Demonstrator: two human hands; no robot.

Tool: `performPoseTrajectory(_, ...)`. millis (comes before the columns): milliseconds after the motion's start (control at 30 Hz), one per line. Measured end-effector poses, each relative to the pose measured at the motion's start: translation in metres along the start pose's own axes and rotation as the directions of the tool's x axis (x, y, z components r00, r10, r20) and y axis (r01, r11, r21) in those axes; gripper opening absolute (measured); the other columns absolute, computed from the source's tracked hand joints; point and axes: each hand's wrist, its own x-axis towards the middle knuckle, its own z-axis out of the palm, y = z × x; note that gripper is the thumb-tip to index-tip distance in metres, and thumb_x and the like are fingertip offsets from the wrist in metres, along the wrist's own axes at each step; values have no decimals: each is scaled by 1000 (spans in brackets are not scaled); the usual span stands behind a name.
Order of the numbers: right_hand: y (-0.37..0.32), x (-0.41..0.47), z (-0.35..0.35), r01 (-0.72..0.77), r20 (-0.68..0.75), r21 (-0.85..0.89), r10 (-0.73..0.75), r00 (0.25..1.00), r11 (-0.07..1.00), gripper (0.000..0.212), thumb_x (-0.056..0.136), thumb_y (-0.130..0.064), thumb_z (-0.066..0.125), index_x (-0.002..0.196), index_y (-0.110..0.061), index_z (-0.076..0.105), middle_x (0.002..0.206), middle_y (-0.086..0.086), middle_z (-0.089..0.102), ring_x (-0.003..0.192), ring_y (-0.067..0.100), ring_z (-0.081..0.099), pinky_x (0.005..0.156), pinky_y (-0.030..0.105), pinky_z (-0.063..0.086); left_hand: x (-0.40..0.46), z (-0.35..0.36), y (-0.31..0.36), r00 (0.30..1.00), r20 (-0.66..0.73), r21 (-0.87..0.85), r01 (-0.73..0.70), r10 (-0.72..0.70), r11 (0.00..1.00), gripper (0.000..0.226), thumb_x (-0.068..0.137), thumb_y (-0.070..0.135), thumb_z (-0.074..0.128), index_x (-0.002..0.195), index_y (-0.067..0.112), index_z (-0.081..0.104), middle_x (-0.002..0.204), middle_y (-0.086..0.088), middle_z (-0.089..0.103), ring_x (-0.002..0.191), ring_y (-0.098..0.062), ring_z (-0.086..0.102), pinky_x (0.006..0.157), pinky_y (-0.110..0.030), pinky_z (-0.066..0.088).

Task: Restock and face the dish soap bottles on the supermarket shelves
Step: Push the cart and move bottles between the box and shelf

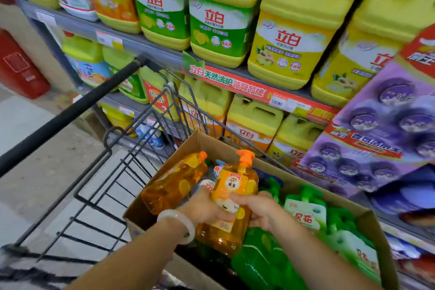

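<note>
Orange soap bottle gripped upright in both hands, left hand and right hand, fingers clamped round it. Held over cardboard box in cart, beside shelves.

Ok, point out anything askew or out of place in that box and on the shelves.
Nothing spilled or damaged shows. In the cardboard box, one orange soap bottle lies tipped on its side, and green bottles lie jumbled. Both hands, left and right, hold another orange bottle upright. The yellow jugs face forward.
</note>
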Motion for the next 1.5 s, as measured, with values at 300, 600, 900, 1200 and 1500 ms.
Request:
performPoseTrajectory(300, 5, -98, -111, 417, -111, 197, -402, 909, 887, 58, 66, -11, 83, 117, -11, 56, 108, 7, 70, 92, 22, 68, 67, 32, 54, -68, 69, 91, 964, 188, 33, -200, 190, 979, 86, 34, 18, 95, 114, 8, 64, 102, -7, 73, 96, -25, 69, 94, -47, 51)
performPoseTrajectory(600, 132, -233, -316, 687, -373, 187, -596, 711, 702, 65, 65, -2, 82, 121, -7, 49, 113, 13, 67, 90, 19, 66, 64, 22, 55, -175, 305, 138, 802, 371, 114, -539, 468, 834, 38, 55, -4, 85, 83, 17, 70, 83, 3, 76, 78, -10, 71, 77, -28, 57)
performPoseTrajectory(900, 306, -367, -509, 784, -694, 149, -501, 517, 603, 57, 70, 1, 77, 120, -9, 52, 112, 13, 67, 91, 22, 67, 64, 25, 56, -266, 581, 151, 601, 604, 154, -732, 523, 663, 47, 58, 2, 86, 97, 15, 63, 82, 9, 68, 67, 3, 61, 52, -5, 47)
performPoseTrajectory(1200, 417, -428, -654, 844, -886, 126, -324, 332, 522, 45, 72, 8, 72, 110, -14, 58, 103, 8, 70, 90, 20, 68, 75, 31, 57, -291, 798, 175, 365, 812, 77, -841, 456, 535, 59, 48, 4, 90, 101, 13, 66, 97, -3, 72, 76, -6, 66, 58, -12, 53)
performPoseTrajectory(1500, 439, -449, -833, 832, -952, 74, -210, 224, 550, 45, 72, 13, 70, 107, -12, 56, 103, 10, 68, 96, 25, 64, 82, 36, 56, -281, 995, 262, 236, 894, 52, -899, 381, 434, 77, 37, 22, 93, 107, 10, 63, 93, 1, 72, 77, -6, 67, 61, -15, 54)
